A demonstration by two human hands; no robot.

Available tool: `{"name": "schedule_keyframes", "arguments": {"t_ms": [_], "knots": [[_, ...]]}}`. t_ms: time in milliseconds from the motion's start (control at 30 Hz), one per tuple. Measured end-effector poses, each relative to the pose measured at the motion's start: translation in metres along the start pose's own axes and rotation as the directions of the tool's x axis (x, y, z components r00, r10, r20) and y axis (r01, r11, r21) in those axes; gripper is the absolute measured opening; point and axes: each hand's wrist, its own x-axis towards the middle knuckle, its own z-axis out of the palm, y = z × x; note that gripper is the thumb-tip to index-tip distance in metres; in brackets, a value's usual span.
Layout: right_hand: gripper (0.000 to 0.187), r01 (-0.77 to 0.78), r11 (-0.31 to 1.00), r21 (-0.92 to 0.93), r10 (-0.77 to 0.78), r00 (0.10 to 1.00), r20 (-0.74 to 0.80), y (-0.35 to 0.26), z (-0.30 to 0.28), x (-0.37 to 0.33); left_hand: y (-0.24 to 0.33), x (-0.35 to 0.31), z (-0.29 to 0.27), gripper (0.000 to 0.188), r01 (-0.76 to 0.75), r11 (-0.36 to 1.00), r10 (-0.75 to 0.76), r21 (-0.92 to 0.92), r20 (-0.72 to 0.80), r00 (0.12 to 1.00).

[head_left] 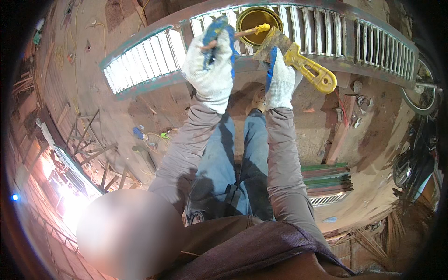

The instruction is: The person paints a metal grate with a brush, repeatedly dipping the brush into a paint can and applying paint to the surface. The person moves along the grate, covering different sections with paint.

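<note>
Both my hands wear white knit gloves with blue-coated fingers. My left hand (210,70) is closed around a thin brown stick (243,33), whose tip carries a lump of yellow paste (262,28). My right hand (280,81) grips a wide scraper (310,69) with a yellow handle slanting down to the right; its stained blade lies close to the paste. Just beyond the tools, a round gold-coloured tin (239,18) stands open on a long, curved louvred frame (322,32). The frame has white slats and worn brown and green edges.
Brown ground (298,135) lies around my legs. A stack of green and brown slats (326,179) is at the lower right, and a wheel (431,100) stands beyond the frame's right end. Metal stands (88,144) and loose cords are on the left.
</note>
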Motion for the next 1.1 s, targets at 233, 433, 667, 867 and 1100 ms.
{"name": "schedule_keyframes", "arguments": {"t_ms": [233,433,667,867,1100], "knots": [[0.041,-0.285,0.732,0.619,0.338,0.941,0.033,0.0,0.015,0.009,-0.005,-0.017,-0.014,0.027,-0.349,0.921,0.281,0.171,0.327,0.902],[0.031,-0.079,0.791,0.607,0.141,0.989,-0.054,0.024,0.015,0.001,-0.001,-0.02,-0.023,0.032,-0.608,0.769,0.402,0.197,0.59,0.7],[0.036,-0.072,0.898,0.433,0.064,0.997,0.034,0.048,0.011,-0.007,-0.006,-0.023,-0.022,0.043,-0.697,0.705,0.386,0.13,0.754,0.531],[0.031,-0.412,0.474,0.778,0.395,0.889,0.23,0.032,0.006,-0.004,-0.02,-0.02,-0.018,0.043,-0.753,0.624,0.431,0.207,0.713,0.553],[0.035,-0.396,0.648,0.651,0.387,0.907,0.167,0.078,-0.043,-0.034,-0.091,0.019,0.004,0.062,-0.21,0.909,0.072,0.361,0.361,0.93]]}}
